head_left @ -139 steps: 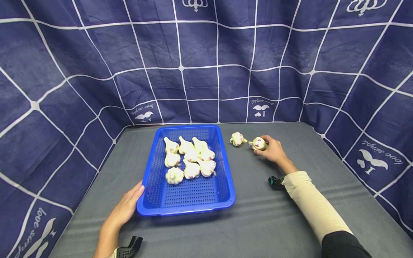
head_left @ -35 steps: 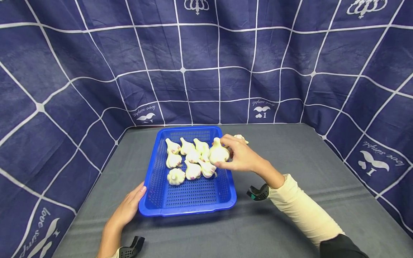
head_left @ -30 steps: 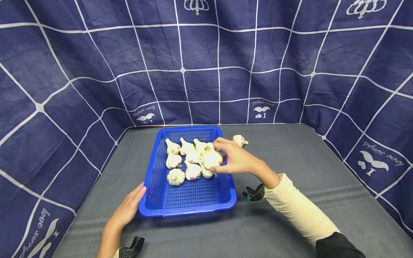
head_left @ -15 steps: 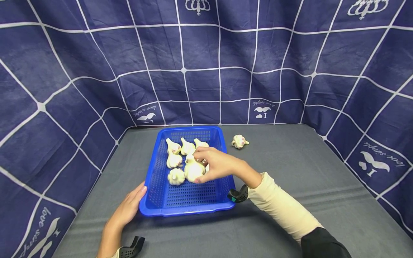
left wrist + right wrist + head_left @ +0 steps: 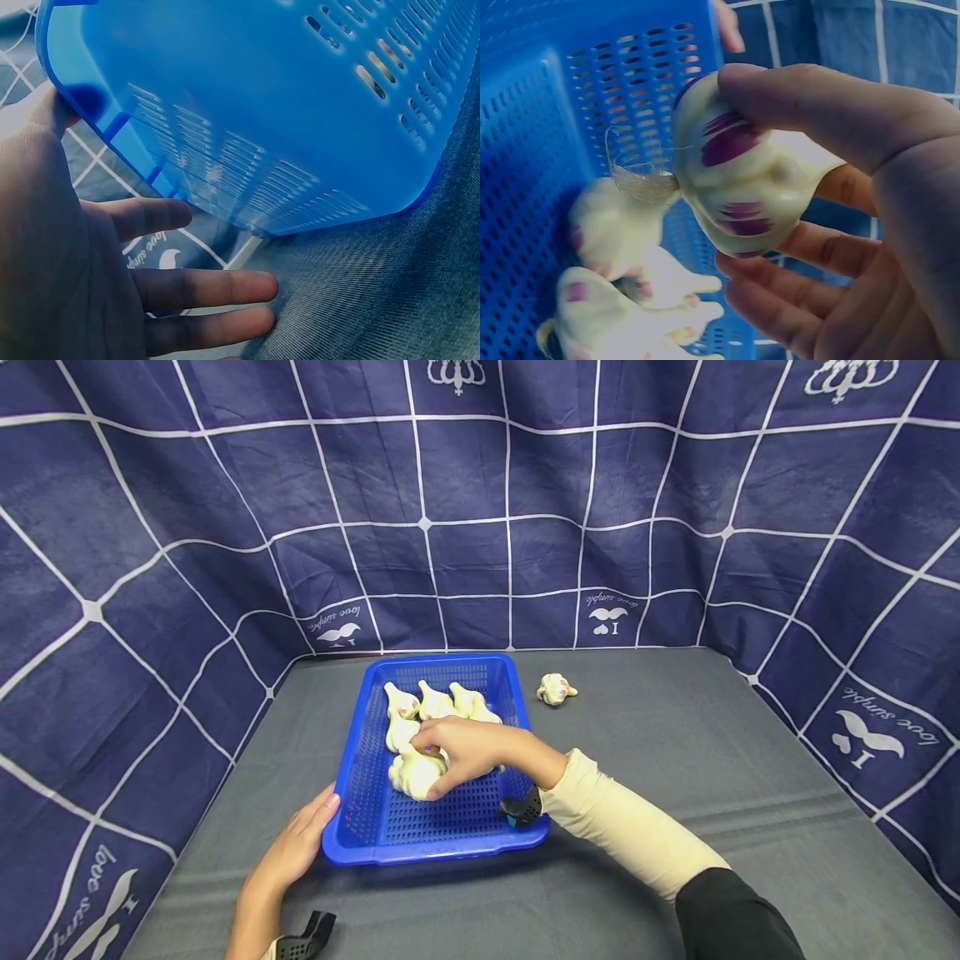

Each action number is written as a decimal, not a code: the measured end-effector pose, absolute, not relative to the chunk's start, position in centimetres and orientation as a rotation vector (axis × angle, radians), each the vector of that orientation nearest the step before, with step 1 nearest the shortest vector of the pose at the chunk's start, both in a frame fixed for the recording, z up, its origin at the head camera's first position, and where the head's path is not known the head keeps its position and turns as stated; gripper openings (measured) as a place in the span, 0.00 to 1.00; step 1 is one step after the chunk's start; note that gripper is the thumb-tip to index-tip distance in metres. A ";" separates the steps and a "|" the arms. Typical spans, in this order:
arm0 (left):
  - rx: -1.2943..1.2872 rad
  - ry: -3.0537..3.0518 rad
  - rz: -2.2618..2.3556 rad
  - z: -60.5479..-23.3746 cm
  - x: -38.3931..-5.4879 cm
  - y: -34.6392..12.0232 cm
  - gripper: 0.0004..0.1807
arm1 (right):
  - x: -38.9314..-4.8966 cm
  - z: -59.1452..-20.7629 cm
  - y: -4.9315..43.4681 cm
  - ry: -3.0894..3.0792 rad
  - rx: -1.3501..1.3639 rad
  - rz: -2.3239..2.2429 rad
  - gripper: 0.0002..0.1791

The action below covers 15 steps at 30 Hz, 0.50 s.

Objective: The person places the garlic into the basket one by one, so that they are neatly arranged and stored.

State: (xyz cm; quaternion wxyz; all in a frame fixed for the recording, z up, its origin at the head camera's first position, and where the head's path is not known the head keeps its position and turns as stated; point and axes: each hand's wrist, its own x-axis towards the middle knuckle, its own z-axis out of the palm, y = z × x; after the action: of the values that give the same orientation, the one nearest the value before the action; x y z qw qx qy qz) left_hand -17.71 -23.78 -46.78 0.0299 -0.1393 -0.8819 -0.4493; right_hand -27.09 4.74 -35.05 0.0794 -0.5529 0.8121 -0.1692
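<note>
My right hand point(image 5: 472, 747) grips a garlic bulb point(image 5: 422, 777) over the near left part of the blue basket point(image 5: 442, 853). The right wrist view shows the thumb above the purple-streaked bulb point(image 5: 742, 180) and fingers underneath, roots pointing left. Whether it touches the basket floor, I cannot tell. Several pale garlic bulbs point(image 5: 435, 702) lie in the basket, some hidden behind the right hand. My left hand point(image 5: 292, 843) holds the basket's left side, thumb over the rim; in the left wrist view its other fingers stretch out straight below the rim.
One more garlic bulb point(image 5: 555, 689) lies on the grey tabletop point(image 5: 675, 735) right of the basket. A dark blue checked curtain point(image 5: 510, 560) encloses the back and sides. A black strap device point(image 5: 522, 807) at my right wrist hangs over the basket's right side.
My right hand picked up a garlic bulb from the table on the right and carried it left over the basket, then nearer to me. The left hand stayed at the rim.
</note>
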 end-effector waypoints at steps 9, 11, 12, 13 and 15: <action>-0.429 -2.721 -1.387 -46.7 -17.7 -23.8 0.29 | -27.4 -37.0 2.5 2.286 -1.593 -0.425 0.23; -0.428 -2.724 -1.382 -46.7 -17.7 -23.8 0.29 | -27.5 -37.5 2.1 2.292 -1.588 -0.392 0.22; -0.429 -2.724 -1.382 -46.7 -17.7 -23.9 0.29 | -27.5 -37.7 2.0 2.294 -1.589 -0.387 0.22; -0.428 -2.726 -1.380 -46.7 -17.7 -23.9 0.29 | -27.5 -37.9 1.9 2.296 -1.592 -0.382 0.22; -0.426 -2.730 -1.377 -46.6 -17.7 -23.9 0.29 | -27.5 -38.1 1.6 2.289 -1.584 -0.383 0.22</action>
State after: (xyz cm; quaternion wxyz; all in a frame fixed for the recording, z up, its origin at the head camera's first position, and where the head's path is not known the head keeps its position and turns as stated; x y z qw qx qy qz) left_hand -17.71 -23.87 -46.59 0.0272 -0.1379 -0.8841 -0.4457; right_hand -27.49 1.61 -38.13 0.1652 -0.5561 0.8034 -0.1343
